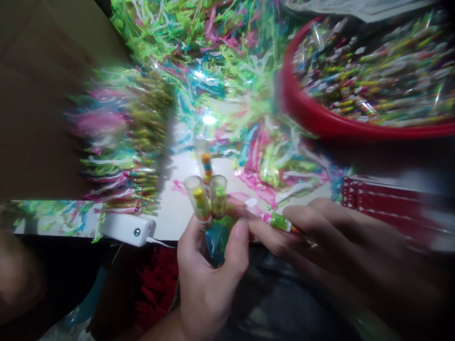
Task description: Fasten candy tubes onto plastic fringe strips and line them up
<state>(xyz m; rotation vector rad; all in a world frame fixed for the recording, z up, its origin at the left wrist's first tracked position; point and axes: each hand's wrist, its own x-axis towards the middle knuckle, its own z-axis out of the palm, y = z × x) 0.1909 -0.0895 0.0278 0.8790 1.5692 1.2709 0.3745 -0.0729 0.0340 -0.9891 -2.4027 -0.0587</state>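
My left hand (209,274) grips a small bunch of clear plastic tubes filled with coloured candy, two of them (199,199) standing up from my fingers and a third (204,161) behind them. Blue cellophane (216,241) gathers at their base. My right hand (320,237) is blurred by motion and pinches a slim candy tube (280,222) wrapped in green and pink, its tip close to the bunch. A blurred row of similar tubes with cellophane tails (138,137) lies to the left.
A red basin (302,94) full of wrapped candy tubes stands at the upper right. Shredded coloured cellophane (227,52) is heaped behind the hands. A white battery box (126,228) with a cable sits on the white table edge (170,222), and red mesh (369,203) lies to the right.
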